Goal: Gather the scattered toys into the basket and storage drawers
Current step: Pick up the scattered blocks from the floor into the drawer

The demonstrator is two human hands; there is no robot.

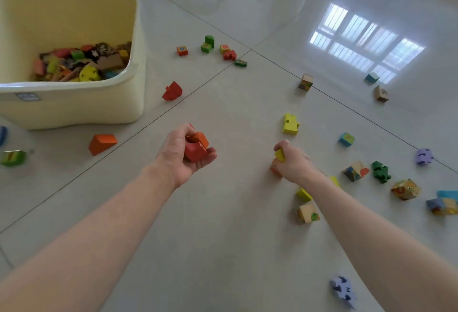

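Mid-collection on the tiled floor: my right hand is clenched round a yellow piece low over the floor, an orange bit under it I cannot make out. My left hand, cupped palm-up, grasps red and orange blocks. Next, I judge, both loads travel far-left to the cream basket, its open mouth facing up, long axis running near-to-far.

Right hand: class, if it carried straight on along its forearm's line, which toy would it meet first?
Probably the yellow puzzle piece marked S, lying just beyond the right hand; depth is uncertain.
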